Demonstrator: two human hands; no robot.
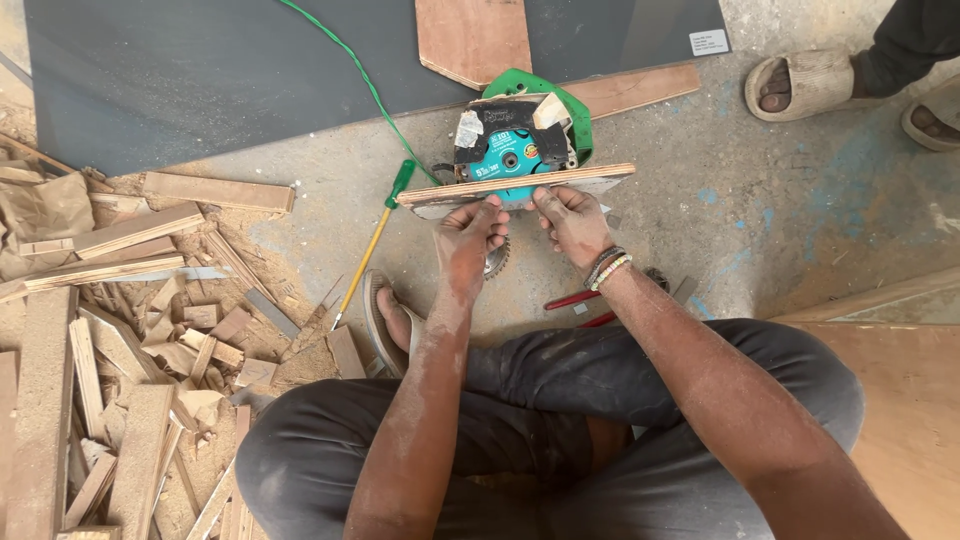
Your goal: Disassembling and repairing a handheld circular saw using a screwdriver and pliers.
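Sitting cross-legged on the floor (760, 230). Both hands on a thin wood strip (515, 186), held level in front of me, just above the concrete.

Left hand (468, 238): grip clamped on the strip's lower edge, left of its middle, fingers curled up onto it.
Right hand (574, 222): grip clamped on the same edge, right of middle, thumb side up. Beaded bands on that wrist.

Strip runs left to right, slightly higher at the right end. A pale panel hangs under it; can't tell whether they're joined.

Directly behind the strip: saw (515, 135), teal body, green guard, lying on the floor. Strip appears to touch or sit just in front of it; can't tell which. Green cord (350, 60) runs from it up across the grey sheet (200, 70).

Toothed blade (497, 260) peeks out below my left hand.
Screwdriver (372, 240), green handle, left of the strip, apart from it.
Red-handled pliers (580, 298) under my right wrist, on the floor.
Offcut pile (120, 340) well to my left.
Another person's sandalled foot (800, 85) at top right.
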